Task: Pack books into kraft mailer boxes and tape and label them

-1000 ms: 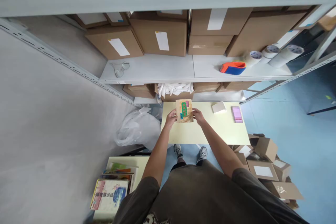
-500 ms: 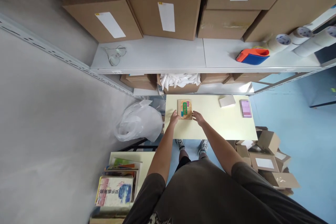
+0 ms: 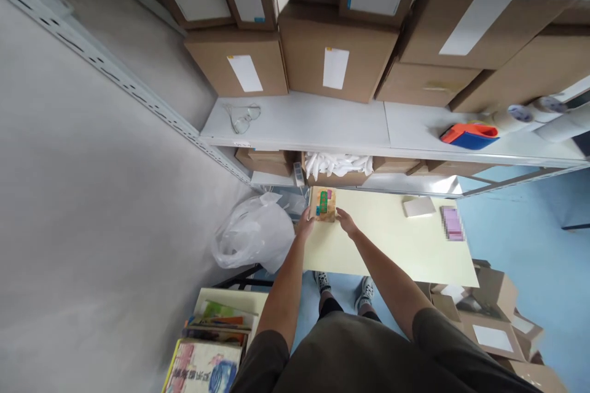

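The grey metal shelving rack (image 3: 322, 118) is lined with labelled cardboard cartons (image 3: 359, 70); none is being touched. In front of it, the cream-topped table (image 3: 417, 245) is being used as the work surface. A white plastic bag (image 3: 258, 233) is set beside its left end, and picture books (image 3: 207, 353) are stacked at the lower left.

Near the table's far left corner, a square tan-covered book or box (image 3: 326, 204) is placed between the two hands; whether it is raised or rested on the tabletop cannot be made out. Towards the right end, a white box (image 3: 418, 207) and a lilac pack (image 3: 452, 223), its surface blurred, are left untouched.

By the left hand (image 3: 304, 224), the item's near left side appears to be gripped, thumb in front. By the right hand (image 3: 345, 222), its right edge is met with bent fingers; whether they are pressed tight cannot be determined. Handling is judged unfinished: release is not yet done.
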Demonstrator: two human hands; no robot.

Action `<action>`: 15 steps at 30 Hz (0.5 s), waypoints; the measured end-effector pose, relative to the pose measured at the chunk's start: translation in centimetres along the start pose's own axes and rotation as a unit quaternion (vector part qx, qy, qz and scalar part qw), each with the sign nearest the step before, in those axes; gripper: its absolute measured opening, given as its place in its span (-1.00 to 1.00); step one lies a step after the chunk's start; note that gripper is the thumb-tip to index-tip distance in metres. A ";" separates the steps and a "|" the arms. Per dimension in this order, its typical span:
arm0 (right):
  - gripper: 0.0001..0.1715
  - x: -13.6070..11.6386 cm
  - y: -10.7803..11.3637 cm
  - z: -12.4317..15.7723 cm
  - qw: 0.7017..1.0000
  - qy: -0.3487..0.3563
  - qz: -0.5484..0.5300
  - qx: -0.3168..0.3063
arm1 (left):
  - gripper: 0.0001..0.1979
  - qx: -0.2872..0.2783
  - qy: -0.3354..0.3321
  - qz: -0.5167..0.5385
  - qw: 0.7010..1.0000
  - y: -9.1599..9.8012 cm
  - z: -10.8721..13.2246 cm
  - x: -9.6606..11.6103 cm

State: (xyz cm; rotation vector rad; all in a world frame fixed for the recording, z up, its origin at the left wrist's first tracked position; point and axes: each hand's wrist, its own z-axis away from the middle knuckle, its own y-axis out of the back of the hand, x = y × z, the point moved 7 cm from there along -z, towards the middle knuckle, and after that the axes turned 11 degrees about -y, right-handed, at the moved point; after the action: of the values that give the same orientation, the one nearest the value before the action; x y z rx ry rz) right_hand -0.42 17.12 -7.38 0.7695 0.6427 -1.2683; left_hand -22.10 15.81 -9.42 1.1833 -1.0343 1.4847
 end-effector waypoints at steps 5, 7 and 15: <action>-0.33 -2.2 5.5 2.5 0.994 0.053 0.056 0.080 | -0.30 -0.046 -0.059 -0.082 0.994 -2.2 2.4 4.9; -0.33 -3.2 9.2 4.1 0.989 0.067 0.049 0.120 | -0.32 -0.070 -0.096 -0.104 0.988 -4.0 3.1 7.4; -0.27 -6.8 24.8 11.6 0.954 0.153 0.037 0.254 | -0.33 -0.172 -0.225 -0.191 0.940 -16.6 2.5 17.3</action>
State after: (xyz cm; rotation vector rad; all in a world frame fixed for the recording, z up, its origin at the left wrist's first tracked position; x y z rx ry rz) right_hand 22.71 14.83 8.63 1.4235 0.5295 -1.2701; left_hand -6.97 19.50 8.94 1.3990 -1.2190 0.7085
